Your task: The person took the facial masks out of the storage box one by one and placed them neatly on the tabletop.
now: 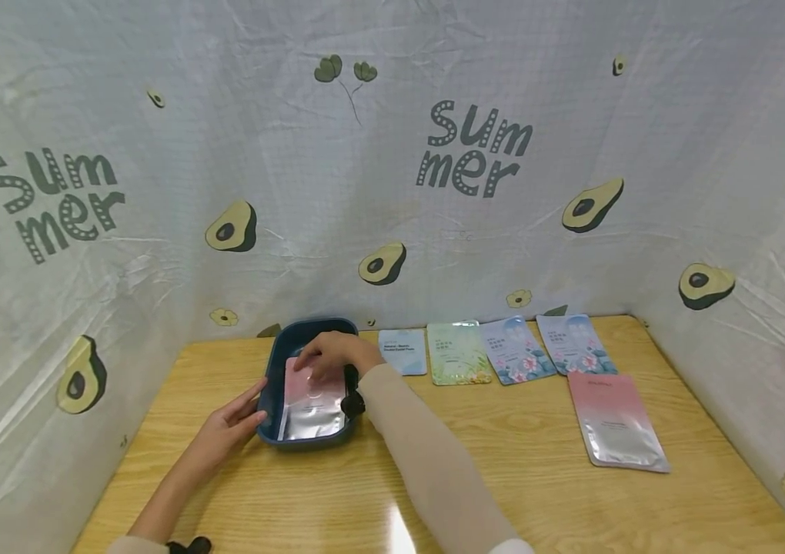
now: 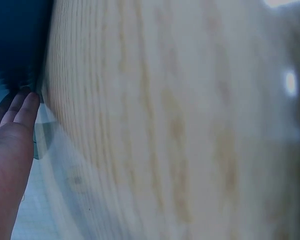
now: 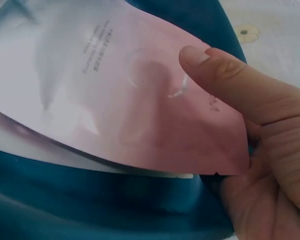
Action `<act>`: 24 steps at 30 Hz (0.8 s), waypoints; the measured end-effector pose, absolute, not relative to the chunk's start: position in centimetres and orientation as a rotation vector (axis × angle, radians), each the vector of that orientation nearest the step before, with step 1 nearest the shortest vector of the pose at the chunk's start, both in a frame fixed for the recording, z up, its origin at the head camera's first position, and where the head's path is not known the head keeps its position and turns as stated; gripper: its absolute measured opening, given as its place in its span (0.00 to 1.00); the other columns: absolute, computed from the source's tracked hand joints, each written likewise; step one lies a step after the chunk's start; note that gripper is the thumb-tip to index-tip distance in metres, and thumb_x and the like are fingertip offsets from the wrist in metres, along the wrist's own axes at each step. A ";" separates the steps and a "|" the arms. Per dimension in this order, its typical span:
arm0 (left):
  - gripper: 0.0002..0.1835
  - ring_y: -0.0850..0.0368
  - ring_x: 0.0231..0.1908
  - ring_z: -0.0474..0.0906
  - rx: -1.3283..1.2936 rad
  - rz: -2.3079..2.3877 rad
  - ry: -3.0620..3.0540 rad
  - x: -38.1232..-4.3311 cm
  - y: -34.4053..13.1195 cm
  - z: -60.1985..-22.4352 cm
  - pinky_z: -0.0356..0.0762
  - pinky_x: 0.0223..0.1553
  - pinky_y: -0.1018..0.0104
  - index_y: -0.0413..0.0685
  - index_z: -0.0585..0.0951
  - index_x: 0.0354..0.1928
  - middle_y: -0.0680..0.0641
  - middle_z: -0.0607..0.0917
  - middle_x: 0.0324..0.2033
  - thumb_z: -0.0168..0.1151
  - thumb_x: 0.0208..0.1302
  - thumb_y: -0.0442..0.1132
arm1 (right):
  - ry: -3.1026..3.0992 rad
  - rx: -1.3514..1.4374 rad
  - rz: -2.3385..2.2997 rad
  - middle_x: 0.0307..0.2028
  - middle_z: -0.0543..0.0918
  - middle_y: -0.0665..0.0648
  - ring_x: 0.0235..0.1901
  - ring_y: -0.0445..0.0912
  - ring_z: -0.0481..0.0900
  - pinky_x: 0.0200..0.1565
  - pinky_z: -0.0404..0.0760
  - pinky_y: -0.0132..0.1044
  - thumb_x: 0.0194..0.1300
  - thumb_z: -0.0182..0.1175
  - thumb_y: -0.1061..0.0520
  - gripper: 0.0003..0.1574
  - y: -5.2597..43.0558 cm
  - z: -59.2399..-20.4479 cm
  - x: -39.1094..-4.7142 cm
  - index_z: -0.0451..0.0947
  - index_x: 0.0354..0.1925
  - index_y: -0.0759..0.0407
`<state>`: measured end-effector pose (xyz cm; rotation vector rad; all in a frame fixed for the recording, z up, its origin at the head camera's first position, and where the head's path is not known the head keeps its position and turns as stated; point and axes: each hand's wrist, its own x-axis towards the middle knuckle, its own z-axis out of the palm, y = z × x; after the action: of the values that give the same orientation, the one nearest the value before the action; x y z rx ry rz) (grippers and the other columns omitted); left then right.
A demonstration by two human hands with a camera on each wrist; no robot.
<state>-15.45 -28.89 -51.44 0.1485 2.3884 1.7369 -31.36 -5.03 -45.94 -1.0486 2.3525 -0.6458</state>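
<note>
A dark blue basin (image 1: 269, 408) stands at the table's left. In it lies a pink-and-silver facial mask packet (image 1: 312, 404); the right wrist view shows another packet (image 3: 20, 132) beneath it. At its pink end, my right hand (image 1: 337, 354) holds the upper packet, thumb (image 3: 215, 65) above the face and the other fingers partly hidden past its edge. My left hand (image 1: 233, 423) touches the basin's left side with extended fingers. In the left wrist view, those fingers (image 2: 25, 110) lie against the dark wall.
Right of the basin, a small light-blue packet (image 1: 402, 352), a green packet (image 1: 458, 352) and two blue floral packets (image 1: 517, 350) line the back. Another pink-and-silver packet (image 1: 617, 423) lies at the right. A printed curtain (image 1: 379, 192) surrounds the wooden table (image 1: 476, 462).
</note>
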 end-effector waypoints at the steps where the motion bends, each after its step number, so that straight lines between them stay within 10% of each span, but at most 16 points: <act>1: 0.35 0.47 0.72 0.60 0.145 1.731 2.385 -15.5 -28.8 -51.4 0.70 0.57 0.79 0.51 0.58 0.80 0.35 0.56 0.77 0.58 0.77 0.44 | 2.347 -1.053 -0.646 0.60 0.81 0.42 0.59 0.38 0.74 0.64 0.72 0.33 0.66 0.70 0.55 0.23 -4.8 -46.0 -31.4 0.85 0.57 0.38; 9: 0.35 0.82 0.60 0.67 0.166 1.805 2.321 -15.5 -28.6 -51.5 0.71 0.55 0.81 0.48 0.57 0.80 0.33 0.55 0.77 0.58 0.77 0.42 | 2.257 -1.076 -0.786 0.63 0.77 0.42 0.58 0.38 0.71 0.55 0.73 0.31 0.61 0.64 0.72 0.36 -3.1 -45.1 -31.5 0.83 0.59 0.38; 14: 0.36 0.84 0.58 0.67 0.171 1.815 2.306 -15.4 -28.8 -51.5 0.71 0.55 0.81 0.47 0.56 0.80 0.32 0.55 0.77 0.58 0.77 0.43 | 2.110 -1.007 -0.935 0.67 0.72 0.46 0.52 0.45 0.70 0.38 0.79 0.33 0.59 0.61 0.75 0.42 -2.6 -44.8 -31.3 0.80 0.63 0.40; 24: 0.35 0.83 0.59 0.66 0.197 1.818 2.295 -15.6 -28.8 -51.5 0.70 0.56 0.81 0.46 0.54 0.80 0.32 0.53 0.77 0.56 0.78 0.41 | 2.204 -0.977 -1.301 0.36 0.86 0.53 0.37 0.49 0.85 0.44 0.86 0.43 0.66 0.70 0.58 0.13 -2.7 -45.8 -30.7 0.87 0.49 0.53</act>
<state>-15.56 -28.79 -51.54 0.1969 2.2946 1.8184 -30.67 -2.72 -45.75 -0.9767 2.2036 -1.3006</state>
